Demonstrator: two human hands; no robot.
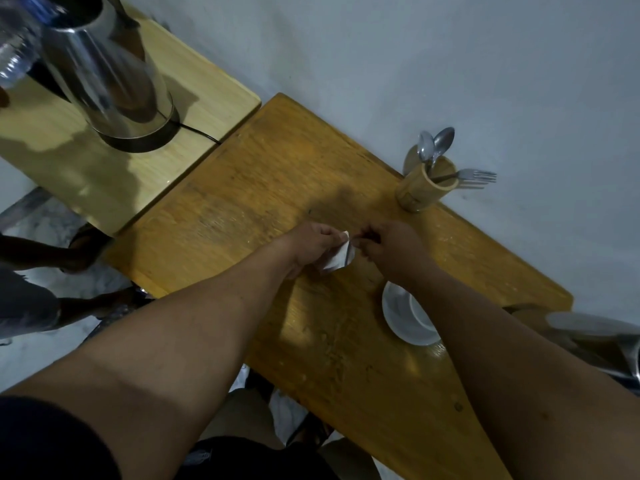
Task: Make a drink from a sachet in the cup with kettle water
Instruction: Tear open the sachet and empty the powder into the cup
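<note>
A small white sachet (341, 255) is held above the middle of the brown wooden table (242, 209). My left hand (311, 249) pinches its left side and my right hand (389, 249) pinches its top right corner. A white cup on a white saucer (401, 315) stands on the table just below my right wrist, partly hidden by my right forearm. The steel kettle (104, 74) sits on its black base on a paler wooden table (104, 174) at the upper left.
A bamboo holder (424, 185) with spoons and a fork stands by the white wall at the back right. A clear plastic bottle (15, 46) is at the top left corner. Another person's legs are at the left edge. A metal stool shows at the right edge.
</note>
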